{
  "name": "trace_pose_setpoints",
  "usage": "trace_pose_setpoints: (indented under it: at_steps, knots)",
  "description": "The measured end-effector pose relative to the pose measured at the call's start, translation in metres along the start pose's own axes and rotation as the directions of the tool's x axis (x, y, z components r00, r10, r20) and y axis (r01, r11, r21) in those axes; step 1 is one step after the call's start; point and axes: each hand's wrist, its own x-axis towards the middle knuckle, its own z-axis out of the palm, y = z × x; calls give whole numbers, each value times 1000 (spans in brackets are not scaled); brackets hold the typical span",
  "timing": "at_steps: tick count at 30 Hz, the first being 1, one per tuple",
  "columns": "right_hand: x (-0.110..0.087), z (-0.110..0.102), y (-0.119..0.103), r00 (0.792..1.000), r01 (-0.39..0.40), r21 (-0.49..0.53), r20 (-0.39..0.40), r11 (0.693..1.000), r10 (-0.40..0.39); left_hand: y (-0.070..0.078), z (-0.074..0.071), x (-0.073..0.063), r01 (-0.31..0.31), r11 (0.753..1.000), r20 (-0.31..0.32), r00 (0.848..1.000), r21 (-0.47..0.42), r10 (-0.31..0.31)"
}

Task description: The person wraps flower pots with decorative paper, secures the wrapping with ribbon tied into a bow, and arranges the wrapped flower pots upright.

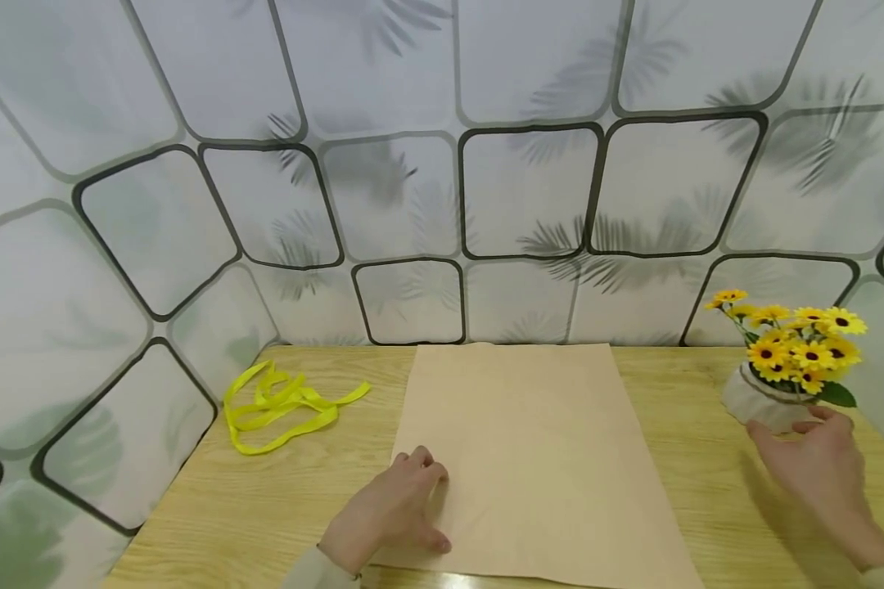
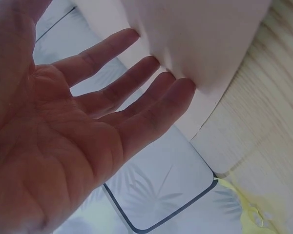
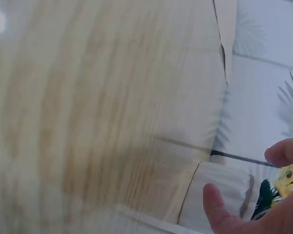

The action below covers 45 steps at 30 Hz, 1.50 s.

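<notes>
A large sheet of beige paper (image 1: 523, 458) lies flat on the wooden table. My left hand (image 1: 398, 507) is at its left side, fingertips touching the paper and thumb spread near its front edge. In the left wrist view the fingers (image 2: 161, 107) are apart and gently bent, the palm holding nothing. At the right stands a white pot (image 1: 766, 401) with a cord round its rim and yellow artificial flowers (image 1: 796, 348). My right hand (image 1: 818, 466) is right at the pot's front, with thumb and index finger spread wide beside it in the right wrist view.
A loose, tangled yellow ribbon (image 1: 287, 405) lies at the table's back left. Patterned white cloth walls (image 1: 405, 196) border the table (image 1: 214, 507) at the back and both sides.
</notes>
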Motion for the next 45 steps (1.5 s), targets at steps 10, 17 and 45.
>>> trace_pose_setpoints:
  at_steps: [10, 17, 45]
  knots:
    - [32, 0, 4, 994, -105, 128, 53, 986, 99, 0, 0, 0, 19, 1000, 15, 1000, -21, -19]
    - [44, 7, 5, 998, -59, 181, 17, 982, 56, 0, 0, 0, 20, 1000, 21, 1000, -17, -20]
    - [73, 26, 1, 985, -88, 296, -113, 951, 126, 0, 2, 1, 40, 999, 34, 999, -6, -40]
